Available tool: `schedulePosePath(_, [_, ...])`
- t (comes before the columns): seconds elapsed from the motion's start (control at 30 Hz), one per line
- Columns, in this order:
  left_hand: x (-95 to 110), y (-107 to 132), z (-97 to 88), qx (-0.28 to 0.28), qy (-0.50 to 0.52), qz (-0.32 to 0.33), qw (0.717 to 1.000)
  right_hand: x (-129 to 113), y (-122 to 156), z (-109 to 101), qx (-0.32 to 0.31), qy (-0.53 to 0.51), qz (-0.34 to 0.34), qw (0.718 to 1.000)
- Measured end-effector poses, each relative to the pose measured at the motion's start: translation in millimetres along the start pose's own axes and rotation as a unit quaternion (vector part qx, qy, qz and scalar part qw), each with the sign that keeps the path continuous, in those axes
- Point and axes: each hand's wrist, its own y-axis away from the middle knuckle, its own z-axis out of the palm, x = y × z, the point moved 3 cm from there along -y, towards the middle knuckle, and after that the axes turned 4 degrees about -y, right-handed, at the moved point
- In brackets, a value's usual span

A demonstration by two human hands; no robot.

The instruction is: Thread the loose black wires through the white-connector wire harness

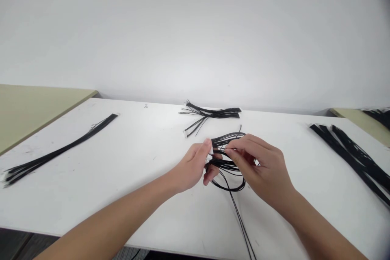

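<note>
Between my two hands is a looped black wire harness with white plug connectors at its left end. My left hand is closed on that end, thumb over a white connector. My right hand pinches a thin black wire at the harness's upper right, thumb and forefinger together. The palm side of the right hand hides part of the loops. Two loose wires hang from the harness toward the front edge of the table.
On the white table, a fanned wire bundle lies behind my hands. One long black bundle lies at left, several more cables at right. Yellowish tabletops adjoin both sides; a white wall stands behind.
</note>
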Motion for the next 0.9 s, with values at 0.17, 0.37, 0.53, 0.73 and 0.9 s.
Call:
schedulePosePath(0.17, [5.1,2.0,0.1,-0.006,-0.019,0.017,1.0,-0.5,-0.1,-2.9,-0.011,0.032,0.004,0.999])
schedulePosePath(0.37, [9.4,1.8,1.4,-0.033,-0.049,0.049,0.997,0.4,-0.2,-3.1,-0.039,0.006,0.041,0.998])
schedulePosePath(0.53, [7.9,2.9,1.6,-0.036,-0.039,0.049,0.997,0.6,0.6,1.0,-0.017,-0.029,0.038,0.999])
schedulePosePath(0.73, [12.5,4.1,2.9,-0.049,-0.033,0.055,0.997,0.5,1.9,3.4,0.009,-0.034,0.032,0.999])
schedulePosePath(0.9, [13.4,5.5,4.0,-0.048,-0.026,0.042,0.998,-2.3,2.7,5.5,0.021,-0.031,0.028,0.999])
